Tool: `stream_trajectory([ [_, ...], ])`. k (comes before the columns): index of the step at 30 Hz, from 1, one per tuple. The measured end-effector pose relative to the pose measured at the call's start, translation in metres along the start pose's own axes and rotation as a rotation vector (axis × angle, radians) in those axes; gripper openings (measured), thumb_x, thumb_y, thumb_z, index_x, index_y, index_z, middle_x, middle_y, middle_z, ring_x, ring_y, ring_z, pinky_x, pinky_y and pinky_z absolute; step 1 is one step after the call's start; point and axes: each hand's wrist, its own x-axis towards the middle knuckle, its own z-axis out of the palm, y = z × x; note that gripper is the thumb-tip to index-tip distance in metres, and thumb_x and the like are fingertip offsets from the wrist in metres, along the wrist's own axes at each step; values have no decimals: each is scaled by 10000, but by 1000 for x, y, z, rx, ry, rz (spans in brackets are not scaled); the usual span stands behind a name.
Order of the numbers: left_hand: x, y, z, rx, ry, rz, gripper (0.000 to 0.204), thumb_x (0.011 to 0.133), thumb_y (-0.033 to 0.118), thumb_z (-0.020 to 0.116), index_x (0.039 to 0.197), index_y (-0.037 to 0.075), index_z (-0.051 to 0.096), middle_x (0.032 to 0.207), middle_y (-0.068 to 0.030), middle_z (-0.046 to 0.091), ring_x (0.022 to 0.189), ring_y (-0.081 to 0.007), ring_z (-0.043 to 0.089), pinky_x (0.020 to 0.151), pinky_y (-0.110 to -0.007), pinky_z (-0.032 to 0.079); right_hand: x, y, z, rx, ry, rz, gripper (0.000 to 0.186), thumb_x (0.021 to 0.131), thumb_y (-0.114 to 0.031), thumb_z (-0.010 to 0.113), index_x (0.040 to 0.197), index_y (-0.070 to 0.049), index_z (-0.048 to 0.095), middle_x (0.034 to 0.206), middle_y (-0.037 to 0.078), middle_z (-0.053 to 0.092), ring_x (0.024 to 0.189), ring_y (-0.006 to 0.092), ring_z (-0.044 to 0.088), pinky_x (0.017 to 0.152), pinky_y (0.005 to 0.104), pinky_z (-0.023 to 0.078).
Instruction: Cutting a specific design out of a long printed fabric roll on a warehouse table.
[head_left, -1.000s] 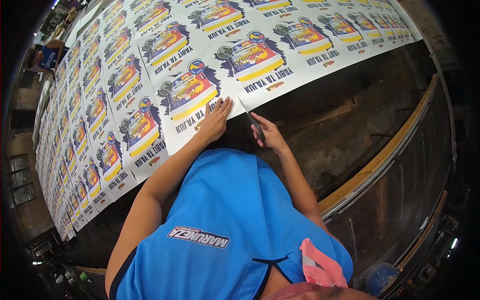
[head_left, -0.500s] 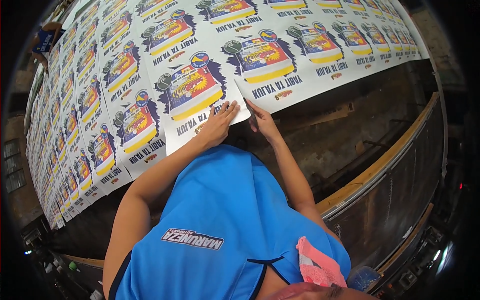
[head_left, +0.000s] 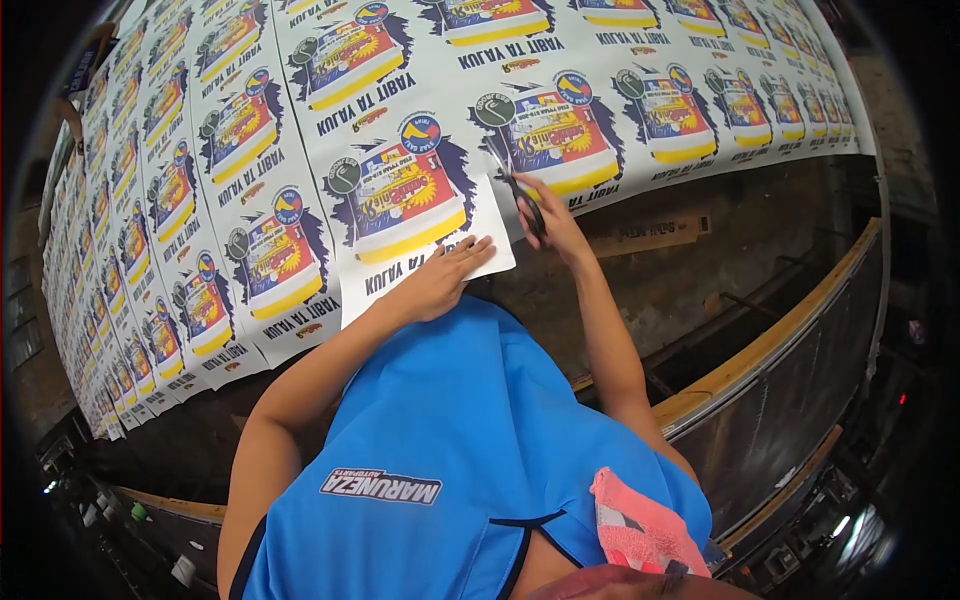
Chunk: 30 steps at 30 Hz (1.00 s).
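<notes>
A large white sheet printed with repeated colourful designs covers the table. My left hand lies flat on its near edge, fingers stretched out over the printed lettering. To the right, my right hand is closed around a pair of scissors with black handles. The blades point away from me, over the sheet, at the upper end of a cut. This cut runs in from the near edge between two printed designs. The loose corner left of it lies under and beside my left fingers.
Below the sheet's edge is a dark, worn surface with a cardboard piece. A long wooden rail edges a dark panel at the right. Another person's arm shows at the far left, beside the sheet.
My right hand with the scissors has moved away from me, and the cut reaches further into the sheet. My left hand still presses on the sheet. The view has shifted slightly.
</notes>
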Motion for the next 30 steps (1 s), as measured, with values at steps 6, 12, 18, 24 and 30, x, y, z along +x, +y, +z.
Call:
stream_trajectory([
  [6,0,-10,-24,-188,-76,1,645,925,-50,407,1539,116,295,1617,-105,252,1492,-356,211,1180,-620,194,-52,6,3,9,-26,190,466,1008,-239,552,1453,-150,449,682,4,534,440,75,458,408,202,319],
  [12,2,-10,-28,-218,-146,22,636,931,-46,410,1537,116,303,1620,-81,248,1499,-327,199,1192,-600,197,-2,14,31,158,78,65,460,1019,-226,538,1463,-140,459,728,-27,539,508,52,439,459,193,320],
  [18,1,-8,-38,-266,-177,11,654,933,-38,434,1547,137,291,1635,-58,216,1511,-300,171,1218,-567,135,13,33,16,107,8,-1,532,1006,-137,564,1514,-149,406,733,-65,489,544,27,411,472,199,337],
  [24,2,-10,-35,-272,-195,19,654,921,-30,409,1545,124,291,1634,-66,217,1511,-306,170,1201,-600,157,57,29,23,-17,80,-22,524,991,-150,600,1491,-211,455,735,-87,523,542,17,399,475,192,320],
  [30,5,-15,-41,-349,-276,-26,607,983,39,438,1557,155,279,1644,-48,195,1522,-277,139,1218,-561,84,153,-13,37,-5,158,6,481,979,-186,632,1447,-208,520,759,-102,566,546,7,417,480,193,319],
])
